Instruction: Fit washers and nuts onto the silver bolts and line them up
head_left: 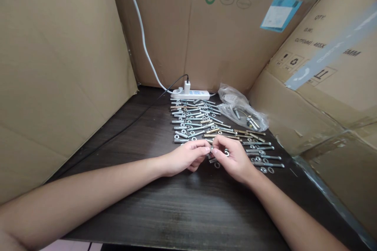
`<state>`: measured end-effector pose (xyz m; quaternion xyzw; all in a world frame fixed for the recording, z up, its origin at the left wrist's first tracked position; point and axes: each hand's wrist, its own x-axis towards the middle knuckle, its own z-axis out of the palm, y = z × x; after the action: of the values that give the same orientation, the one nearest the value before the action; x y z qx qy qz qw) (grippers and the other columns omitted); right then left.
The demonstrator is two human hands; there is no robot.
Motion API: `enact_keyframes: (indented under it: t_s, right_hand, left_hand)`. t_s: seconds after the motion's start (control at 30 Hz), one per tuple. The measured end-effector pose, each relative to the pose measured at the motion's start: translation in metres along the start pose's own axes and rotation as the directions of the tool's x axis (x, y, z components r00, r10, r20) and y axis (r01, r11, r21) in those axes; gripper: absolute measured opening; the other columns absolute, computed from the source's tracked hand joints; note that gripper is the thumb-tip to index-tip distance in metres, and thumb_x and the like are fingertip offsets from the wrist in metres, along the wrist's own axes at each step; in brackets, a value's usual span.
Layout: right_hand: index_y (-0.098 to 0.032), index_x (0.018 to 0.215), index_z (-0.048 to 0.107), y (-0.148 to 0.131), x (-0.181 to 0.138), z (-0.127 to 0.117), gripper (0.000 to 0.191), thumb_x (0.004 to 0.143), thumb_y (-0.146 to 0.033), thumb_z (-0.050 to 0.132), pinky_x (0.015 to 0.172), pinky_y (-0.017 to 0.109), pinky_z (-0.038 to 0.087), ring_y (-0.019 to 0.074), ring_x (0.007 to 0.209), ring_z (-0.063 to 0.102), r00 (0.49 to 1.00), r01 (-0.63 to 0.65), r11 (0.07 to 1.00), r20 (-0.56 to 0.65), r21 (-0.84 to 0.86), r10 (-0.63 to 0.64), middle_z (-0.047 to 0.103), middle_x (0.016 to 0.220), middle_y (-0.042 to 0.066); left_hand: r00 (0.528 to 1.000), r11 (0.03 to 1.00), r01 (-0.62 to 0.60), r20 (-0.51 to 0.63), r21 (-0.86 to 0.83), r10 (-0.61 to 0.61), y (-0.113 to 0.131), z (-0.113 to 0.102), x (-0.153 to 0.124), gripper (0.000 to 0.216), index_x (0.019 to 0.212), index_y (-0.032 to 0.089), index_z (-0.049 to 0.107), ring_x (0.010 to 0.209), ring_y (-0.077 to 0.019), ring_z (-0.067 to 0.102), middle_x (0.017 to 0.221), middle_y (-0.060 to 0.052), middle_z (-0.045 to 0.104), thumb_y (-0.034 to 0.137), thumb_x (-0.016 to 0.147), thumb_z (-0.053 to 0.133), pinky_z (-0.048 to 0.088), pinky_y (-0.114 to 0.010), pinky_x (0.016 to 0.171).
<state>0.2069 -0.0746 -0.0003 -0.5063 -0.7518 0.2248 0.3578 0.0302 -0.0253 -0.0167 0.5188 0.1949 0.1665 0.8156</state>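
Note:
My left hand (186, 157) and my right hand (232, 157) meet over the near side of the hardware, fingertips almost touching. Both are closed in a pinch around a small metallic piece (211, 148), mostly hidden by the fingers, so its kind is unclear. Beyond and beside them lie rows of bolts and metal sleeves, silver and brass-coloured, with nuts and washers among them. A washer (217, 165) rests just below my right hand's fingers. Right of that hand are long bolts (269, 164), a nut (263, 170) and another washer (271, 170).
A white power strip (203, 95) with a plugged-in charger (187, 86) stands behind the rows. A black cable (126, 127) crosses the dark table (176, 208) on the left. A clear plastic bag (235, 104) holds metal parts. Cardboard boxes (159, 27) wall in the back and both sides.

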Motion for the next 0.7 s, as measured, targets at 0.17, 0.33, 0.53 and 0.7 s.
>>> enact_keyframes:
  t_s: [0.17, 0.33, 0.53, 0.7]
  right_hand:
    - [-0.019, 0.062, 0.04, 0.0012, 0.0007, 0.0023, 0.028, 0.087, -0.029, 0.048, 0.053, 0.023, 0.032, 0.0104, 0.055, 0.039, 1.0, -0.016, 1.0, 0.025, 0.011, 0.016, 0.044, 0.058, -0.003]
    - [-0.018, 0.058, 0.042, 0.0016, 0.0006, 0.0029, 0.039, 0.092, -0.036, 0.043, 0.052, 0.024, 0.03, 0.01, 0.052, 0.037, 0.999, -0.043, 0.999, 0.032, -0.002, 0.043, 0.042, 0.054, -0.002]
    - [-0.019, 0.067, 0.044, -0.0007, 0.0002, 0.0017, 0.024, 0.087, -0.032, 0.048, 0.054, 0.024, 0.034, 0.0113, 0.057, 0.042, 1.0, -0.018, 0.999, 0.013, 0.03, 0.018, 0.047, 0.062, -0.002]
    - [-0.019, 0.062, 0.042, -0.0006, 0.001, 0.0029, 0.03, 0.088, -0.031, 0.047, 0.053, 0.024, 0.032, 0.0105, 0.055, 0.039, 1.0, -0.023, 1.0, 0.017, 0.009, 0.023, 0.044, 0.058, -0.003]
  left_hand:
    - [1.0, 1.0, -0.005, 0.003, 0.011, 0.005, -0.0012, -0.0011, 0.0005, 0.027, 0.083, 0.017, 0.045, 0.048, -0.0048, 0.014, 0.057, 0.009, 0.02, 0.042, 0.084, 0.057, 0.013, -0.018, 0.045]
    - [1.0, 1.0, -0.013, -0.007, 0.023, 0.013, -0.0007, -0.0004, -0.0001, 0.026, 0.086, 0.017, 0.045, 0.047, -0.0048, 0.015, 0.058, 0.01, 0.021, 0.041, 0.085, 0.056, 0.012, -0.018, 0.045]
    - [1.0, 1.0, -0.003, -0.005, 0.016, 0.003, -0.0003, -0.0007, -0.0001, 0.027, 0.082, 0.018, 0.043, 0.047, -0.0047, 0.014, 0.058, 0.009, 0.02, 0.042, 0.085, 0.056, 0.012, -0.017, 0.045]
    - [1.0, 1.0, -0.015, 0.0, 0.022, 0.015, -0.0014, -0.0011, 0.0002, 0.026, 0.083, 0.018, 0.044, 0.048, -0.0051, 0.014, 0.058, 0.009, 0.02, 0.041, 0.087, 0.054, 0.012, -0.018, 0.045]
